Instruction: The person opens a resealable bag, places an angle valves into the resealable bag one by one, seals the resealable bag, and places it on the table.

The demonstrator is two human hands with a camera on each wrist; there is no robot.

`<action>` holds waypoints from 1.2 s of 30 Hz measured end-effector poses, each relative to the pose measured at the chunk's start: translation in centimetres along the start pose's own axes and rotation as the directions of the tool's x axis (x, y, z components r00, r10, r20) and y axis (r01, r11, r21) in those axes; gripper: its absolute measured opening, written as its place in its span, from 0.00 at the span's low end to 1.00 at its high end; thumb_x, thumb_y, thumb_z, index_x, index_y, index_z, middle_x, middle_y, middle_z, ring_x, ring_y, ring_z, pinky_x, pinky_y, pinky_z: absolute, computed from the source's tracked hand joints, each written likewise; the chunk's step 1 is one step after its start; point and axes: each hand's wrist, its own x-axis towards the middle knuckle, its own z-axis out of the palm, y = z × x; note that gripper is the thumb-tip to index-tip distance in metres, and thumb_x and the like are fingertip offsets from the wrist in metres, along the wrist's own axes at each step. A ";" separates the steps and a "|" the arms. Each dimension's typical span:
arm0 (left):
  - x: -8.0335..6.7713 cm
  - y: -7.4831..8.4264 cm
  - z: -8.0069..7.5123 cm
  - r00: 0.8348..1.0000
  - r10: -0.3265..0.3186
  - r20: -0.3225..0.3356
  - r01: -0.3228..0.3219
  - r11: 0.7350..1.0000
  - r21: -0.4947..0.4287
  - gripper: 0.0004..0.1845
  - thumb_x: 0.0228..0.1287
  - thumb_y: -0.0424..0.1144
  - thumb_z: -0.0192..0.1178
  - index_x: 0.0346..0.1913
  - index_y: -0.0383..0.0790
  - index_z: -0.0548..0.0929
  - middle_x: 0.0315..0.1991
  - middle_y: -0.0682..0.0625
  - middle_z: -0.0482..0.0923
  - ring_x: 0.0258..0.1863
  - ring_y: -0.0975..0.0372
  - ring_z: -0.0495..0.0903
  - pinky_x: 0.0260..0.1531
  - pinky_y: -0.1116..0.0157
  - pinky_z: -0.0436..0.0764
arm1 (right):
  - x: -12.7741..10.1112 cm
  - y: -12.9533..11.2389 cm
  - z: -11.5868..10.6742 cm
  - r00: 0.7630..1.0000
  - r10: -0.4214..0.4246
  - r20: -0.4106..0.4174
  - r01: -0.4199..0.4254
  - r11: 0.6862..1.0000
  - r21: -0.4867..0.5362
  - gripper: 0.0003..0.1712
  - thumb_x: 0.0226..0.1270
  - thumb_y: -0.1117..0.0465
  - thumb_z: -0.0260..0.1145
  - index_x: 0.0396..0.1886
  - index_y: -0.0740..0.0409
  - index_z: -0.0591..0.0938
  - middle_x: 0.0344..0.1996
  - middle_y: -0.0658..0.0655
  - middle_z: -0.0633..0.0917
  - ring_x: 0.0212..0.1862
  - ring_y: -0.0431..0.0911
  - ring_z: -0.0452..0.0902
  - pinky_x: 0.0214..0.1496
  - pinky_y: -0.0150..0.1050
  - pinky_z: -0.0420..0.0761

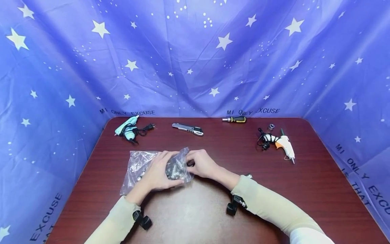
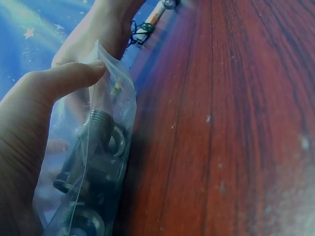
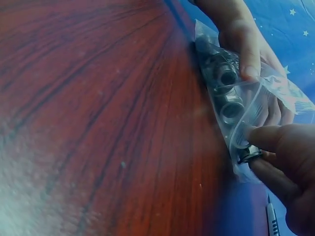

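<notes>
A clear plastic bag (image 1: pixel 143 167) of threaded metal fittings (image 3: pixel 231 109) (several, grey) is held on the red-brown table (image 1: pixel 304 189), near its front middle. It is gripped by the left hand (image 1: pixel 158 173); its open edge is pinched by the right hand (image 1: pixel 202 164).

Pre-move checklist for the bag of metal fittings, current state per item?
1. Left hand grips the clear plastic bag: ok, thumb pressed on it in the left wrist view.
2. Right hand at the bag's right end: ok, fingers pinch the plastic beside a metal fitting.
3. Threaded metal fittings inside the bag: ok for those in view.
4. Bag mouth open or sealed: cannot tell.
5. Bag resting on the table: ok.
6. Utility knife and both glue guns apart from the hands: ok.
</notes>
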 end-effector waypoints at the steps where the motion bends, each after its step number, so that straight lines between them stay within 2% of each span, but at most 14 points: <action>1: 0.0 0.0 -0.1 1.000 0.003 -0.001 -0.003 1.000 0.001 0.58 0.35 0.67 0.83 0.73 0.48 0.75 0.60 0.51 0.82 0.59 0.56 0.79 0.61 0.47 0.81 | 0.0 -0.1 0.0 1.000 0.006 -0.002 -0.006 1.000 0.010 0.07 0.60 0.63 0.81 0.38 0.54 0.94 0.40 0.52 0.93 0.41 0.42 0.92 0.45 0.26 0.87; 5: 0.1 0.2 -0.2 1.000 0.014 -0.004 -0.014 1.000 0.002 0.58 0.35 0.67 0.83 0.73 0.47 0.75 0.60 0.50 0.81 0.59 0.54 0.78 0.61 0.47 0.81 | 0.2 -0.2 0.1 1.000 0.017 0.007 -0.017 1.000 0.019 0.08 0.61 0.63 0.81 0.40 0.55 0.94 0.42 0.52 0.94 0.41 0.41 0.93 0.44 0.22 0.85; 10: 0.2 0.3 -0.2 1.000 0.011 0.002 -0.011 1.000 0.002 0.58 0.35 0.67 0.83 0.73 0.47 0.75 0.60 0.50 0.81 0.59 0.54 0.78 0.61 0.46 0.81 | 0.2 0.3 0.2 0.999 -0.005 0.035 0.005 1.000 0.000 0.06 0.62 0.62 0.79 0.39 0.51 0.93 0.40 0.48 0.94 0.41 0.38 0.91 0.47 0.26 0.86; 13: 0.2 0.3 -0.2 1.000 0.008 0.002 -0.008 1.000 0.006 0.59 0.35 0.68 0.83 0.74 0.48 0.75 0.60 0.51 0.81 0.60 0.54 0.78 0.61 0.47 0.81 | 0.2 0.6 0.2 0.996 -0.023 0.082 0.021 1.000 0.021 0.09 0.65 0.63 0.76 0.44 0.50 0.93 0.44 0.47 0.94 0.46 0.39 0.91 0.53 0.31 0.87; 17: 0.3 0.2 0.0 1.000 0.012 0.000 -0.012 1.000 0.012 0.58 0.36 0.69 0.82 0.74 0.49 0.75 0.61 0.52 0.81 0.60 0.55 0.79 0.60 0.48 0.81 | -0.1 1.2 -0.3 0.989 -0.027 0.148 0.020 0.999 0.050 0.16 0.69 0.64 0.73 0.55 0.50 0.91 0.55 0.49 0.92 0.58 0.43 0.89 0.64 0.37 0.85; 22: 0.3 0.2 0.1 1.000 0.012 0.002 -0.012 1.000 0.008 0.58 0.36 0.69 0.82 0.74 0.49 0.75 0.61 0.52 0.81 0.61 0.55 0.79 0.61 0.48 0.81 | -1.1 1.9 -2.2 0.986 -0.003 0.165 -0.003 0.999 0.036 0.20 0.69 0.66 0.71 0.59 0.52 0.90 0.60 0.52 0.90 0.64 0.48 0.86 0.70 0.43 0.82; 26: 0.1 0.2 0.0 1.000 -0.001 0.010 0.001 1.000 0.012 0.59 0.36 0.69 0.82 0.74 0.49 0.75 0.62 0.51 0.81 0.62 0.54 0.78 0.63 0.47 0.80 | -2.4 2.7 -4.6 0.990 0.003 0.141 -0.007 1.000 0.025 0.16 0.69 0.66 0.72 0.55 0.54 0.91 0.55 0.52 0.92 0.60 0.47 0.88 0.66 0.43 0.85; 31: -0.1 0.3 -0.2 1.000 -0.010 0.022 0.010 1.000 0.015 0.59 0.36 0.69 0.82 0.75 0.48 0.74 0.62 0.51 0.81 0.62 0.54 0.78 0.63 0.46 0.80 | -4.6 3.6 -7.9 0.993 0.035 0.112 -0.036 0.999 0.002 0.12 0.68 0.66 0.73 0.50 0.55 0.92 0.46 0.50 0.93 0.48 0.43 0.90 0.54 0.41 0.89; 36: -0.2 0.4 -0.4 1.000 -0.016 0.027 0.016 1.000 0.018 0.59 0.36 0.68 0.82 0.75 0.48 0.74 0.62 0.51 0.81 0.62 0.54 0.78 0.63 0.46 0.80 | -6.9 4.6 -10.3 0.991 0.092 0.099 -0.090 0.996 -0.022 0.11 0.67 0.66 0.75 0.48 0.54 0.92 0.43 0.47 0.93 0.42 0.39 0.89 0.47 0.39 0.90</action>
